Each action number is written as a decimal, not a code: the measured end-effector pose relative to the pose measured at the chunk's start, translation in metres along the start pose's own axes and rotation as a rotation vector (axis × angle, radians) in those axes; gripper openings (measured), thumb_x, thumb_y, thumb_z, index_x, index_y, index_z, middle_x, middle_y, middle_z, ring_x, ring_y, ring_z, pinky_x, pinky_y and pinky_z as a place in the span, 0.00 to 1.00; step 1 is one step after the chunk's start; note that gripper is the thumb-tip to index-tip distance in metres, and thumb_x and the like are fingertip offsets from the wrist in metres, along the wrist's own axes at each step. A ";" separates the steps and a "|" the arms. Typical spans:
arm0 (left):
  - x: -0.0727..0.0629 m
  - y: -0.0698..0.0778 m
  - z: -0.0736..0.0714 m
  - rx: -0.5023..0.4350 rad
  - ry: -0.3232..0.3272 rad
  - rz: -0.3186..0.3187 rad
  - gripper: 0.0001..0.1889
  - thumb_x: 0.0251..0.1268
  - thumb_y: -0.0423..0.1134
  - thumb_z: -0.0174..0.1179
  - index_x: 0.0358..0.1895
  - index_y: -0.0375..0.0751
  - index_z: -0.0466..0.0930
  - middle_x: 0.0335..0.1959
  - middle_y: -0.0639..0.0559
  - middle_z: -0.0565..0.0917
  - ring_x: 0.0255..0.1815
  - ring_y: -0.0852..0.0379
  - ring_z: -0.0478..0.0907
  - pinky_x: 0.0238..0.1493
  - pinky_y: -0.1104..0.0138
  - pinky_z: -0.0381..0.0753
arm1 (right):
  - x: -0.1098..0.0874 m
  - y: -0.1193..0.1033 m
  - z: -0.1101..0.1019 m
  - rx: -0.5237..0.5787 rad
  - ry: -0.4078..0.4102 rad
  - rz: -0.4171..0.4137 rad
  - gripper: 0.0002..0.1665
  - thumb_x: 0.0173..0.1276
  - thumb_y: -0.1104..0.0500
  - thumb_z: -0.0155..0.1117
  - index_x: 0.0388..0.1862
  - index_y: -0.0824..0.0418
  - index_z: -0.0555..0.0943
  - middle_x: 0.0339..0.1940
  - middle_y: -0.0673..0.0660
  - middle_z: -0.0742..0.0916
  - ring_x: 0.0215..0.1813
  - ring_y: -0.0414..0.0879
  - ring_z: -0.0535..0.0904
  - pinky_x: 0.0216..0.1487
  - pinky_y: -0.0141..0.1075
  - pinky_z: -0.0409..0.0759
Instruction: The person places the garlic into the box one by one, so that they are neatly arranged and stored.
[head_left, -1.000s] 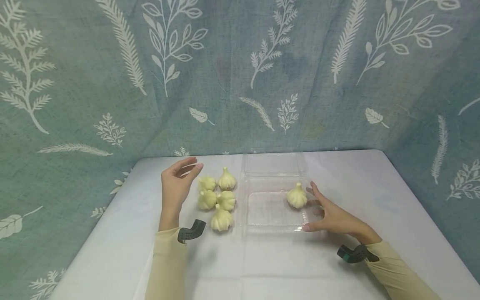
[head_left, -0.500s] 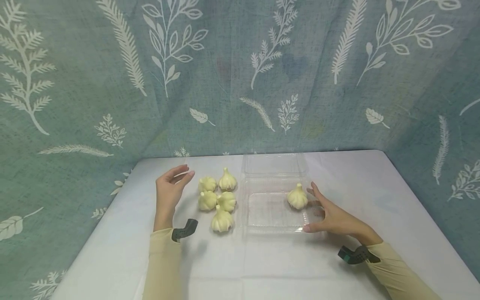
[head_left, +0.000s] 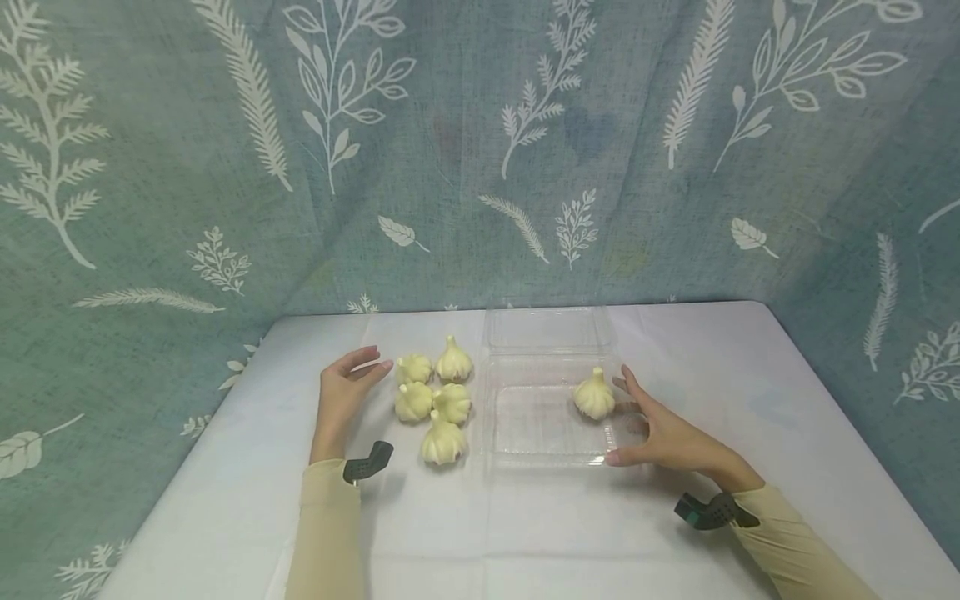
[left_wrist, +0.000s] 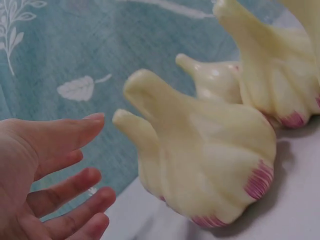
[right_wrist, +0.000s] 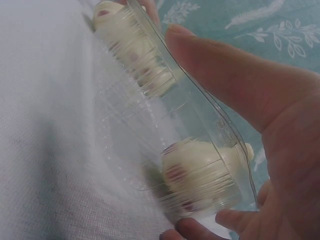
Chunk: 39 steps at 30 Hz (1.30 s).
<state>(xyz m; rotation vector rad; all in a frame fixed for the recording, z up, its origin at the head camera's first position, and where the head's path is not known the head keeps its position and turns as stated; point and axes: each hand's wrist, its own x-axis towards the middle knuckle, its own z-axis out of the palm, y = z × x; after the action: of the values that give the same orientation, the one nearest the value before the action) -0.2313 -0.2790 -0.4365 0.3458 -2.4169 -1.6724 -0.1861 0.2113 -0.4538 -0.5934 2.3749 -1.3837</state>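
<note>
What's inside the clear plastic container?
A single garlic bulb sits upright in the clear plastic container, toward its right side. The patch of container bottom directly beneath the bulb is covered in the head view.

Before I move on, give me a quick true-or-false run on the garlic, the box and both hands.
1. One garlic bulb sits inside the clear box. True.
2. The left hand is gripping a bulb. False: the left hand holds nothing and is beside the loose bulbs.
3. Five bulbs lie on the table, left of the box. True.
4. The box's lid is closed. False: the lid lies open on the far side.
5. The right hand is at the right end of the box. True.
</note>
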 end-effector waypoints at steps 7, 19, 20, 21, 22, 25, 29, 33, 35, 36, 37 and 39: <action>0.004 -0.014 0.004 0.017 -0.064 -0.005 0.34 0.67 0.48 0.71 0.72 0.38 0.73 0.71 0.41 0.78 0.72 0.42 0.77 0.75 0.52 0.75 | 0.000 0.001 0.000 -0.004 0.002 0.002 0.84 0.55 0.51 0.84 0.85 0.61 0.26 0.87 0.69 0.48 0.81 0.74 0.59 0.75 0.69 0.66; 0.006 -0.022 0.010 0.021 -0.143 -0.088 0.37 0.63 0.49 0.73 0.73 0.42 0.72 0.74 0.41 0.74 0.74 0.41 0.73 0.79 0.43 0.67 | 0.001 0.003 0.000 0.007 -0.002 -0.007 0.84 0.55 0.51 0.84 0.85 0.60 0.26 0.87 0.69 0.48 0.81 0.74 0.58 0.75 0.69 0.66; 0.006 -0.022 0.010 0.022 -0.146 -0.088 0.37 0.63 0.49 0.74 0.73 0.42 0.72 0.74 0.40 0.74 0.74 0.40 0.73 0.79 0.43 0.67 | 0.001 0.003 0.000 0.008 -0.004 -0.006 0.84 0.55 0.51 0.84 0.85 0.60 0.25 0.87 0.69 0.48 0.81 0.74 0.58 0.75 0.69 0.66; 0.006 -0.022 0.010 0.019 -0.149 -0.086 0.37 0.63 0.49 0.74 0.73 0.42 0.72 0.74 0.40 0.74 0.74 0.40 0.73 0.79 0.43 0.67 | 0.001 0.003 0.001 0.008 -0.006 -0.005 0.84 0.55 0.51 0.84 0.84 0.60 0.25 0.87 0.69 0.47 0.81 0.74 0.58 0.75 0.69 0.66; 0.006 -0.023 0.011 0.017 -0.151 -0.085 0.37 0.63 0.48 0.74 0.73 0.41 0.72 0.74 0.39 0.74 0.74 0.40 0.73 0.79 0.44 0.67 | 0.002 0.003 0.001 0.010 -0.007 -0.004 0.84 0.55 0.51 0.84 0.84 0.60 0.25 0.87 0.69 0.47 0.81 0.74 0.58 0.75 0.69 0.66; 0.006 -0.022 0.012 0.021 -0.155 -0.078 0.37 0.64 0.48 0.73 0.73 0.40 0.72 0.74 0.39 0.74 0.74 0.40 0.73 0.79 0.45 0.68 | 0.001 0.003 0.001 0.011 -0.005 -0.004 0.84 0.55 0.51 0.84 0.85 0.60 0.25 0.87 0.69 0.47 0.81 0.74 0.58 0.75 0.68 0.66; 0.007 -0.022 0.015 0.021 -0.155 -0.073 0.36 0.65 0.47 0.73 0.73 0.40 0.72 0.74 0.39 0.74 0.74 0.39 0.74 0.79 0.45 0.68 | 0.001 0.002 0.000 0.010 0.001 -0.008 0.84 0.55 0.51 0.84 0.85 0.60 0.26 0.87 0.69 0.48 0.81 0.73 0.59 0.74 0.69 0.67; 0.007 -0.021 0.016 0.032 -0.161 -0.071 0.36 0.65 0.48 0.73 0.74 0.42 0.71 0.74 0.40 0.75 0.74 0.39 0.73 0.79 0.43 0.67 | 0.001 0.003 0.000 0.013 -0.001 -0.004 0.84 0.55 0.51 0.84 0.85 0.59 0.26 0.87 0.68 0.48 0.81 0.73 0.59 0.74 0.70 0.66; 0.007 -0.021 0.017 0.029 -0.162 -0.067 0.36 0.65 0.48 0.72 0.74 0.42 0.72 0.74 0.40 0.75 0.74 0.40 0.73 0.79 0.44 0.67 | 0.001 0.003 0.000 0.015 -0.002 -0.003 0.84 0.55 0.52 0.84 0.85 0.60 0.26 0.87 0.68 0.48 0.81 0.73 0.59 0.74 0.70 0.65; 0.007 -0.022 0.017 0.025 -0.164 -0.067 0.36 0.65 0.47 0.72 0.74 0.42 0.71 0.74 0.40 0.75 0.75 0.40 0.73 0.79 0.44 0.67 | 0.001 0.003 0.000 0.017 -0.003 -0.001 0.84 0.55 0.51 0.84 0.85 0.59 0.26 0.87 0.68 0.48 0.81 0.73 0.59 0.75 0.70 0.65; 0.007 -0.022 0.017 0.028 -0.165 -0.060 0.36 0.66 0.47 0.72 0.74 0.42 0.72 0.75 0.40 0.75 0.75 0.40 0.73 0.79 0.45 0.68 | 0.001 0.003 0.000 0.019 -0.004 0.000 0.84 0.55 0.51 0.84 0.85 0.59 0.26 0.87 0.68 0.48 0.81 0.73 0.58 0.75 0.71 0.65; 0.007 -0.023 0.018 0.024 -0.168 -0.058 0.35 0.66 0.47 0.72 0.74 0.41 0.72 0.75 0.40 0.75 0.75 0.40 0.73 0.79 0.46 0.68 | 0.001 0.004 0.000 0.020 -0.005 0.001 0.84 0.55 0.51 0.84 0.85 0.60 0.26 0.87 0.68 0.48 0.81 0.73 0.58 0.75 0.71 0.64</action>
<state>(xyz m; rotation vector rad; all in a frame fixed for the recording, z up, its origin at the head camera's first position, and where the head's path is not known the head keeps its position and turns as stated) -0.2413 -0.2730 -0.4638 0.2916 -2.5720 -1.7639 -0.1878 0.2124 -0.4571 -0.5893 2.3546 -1.4025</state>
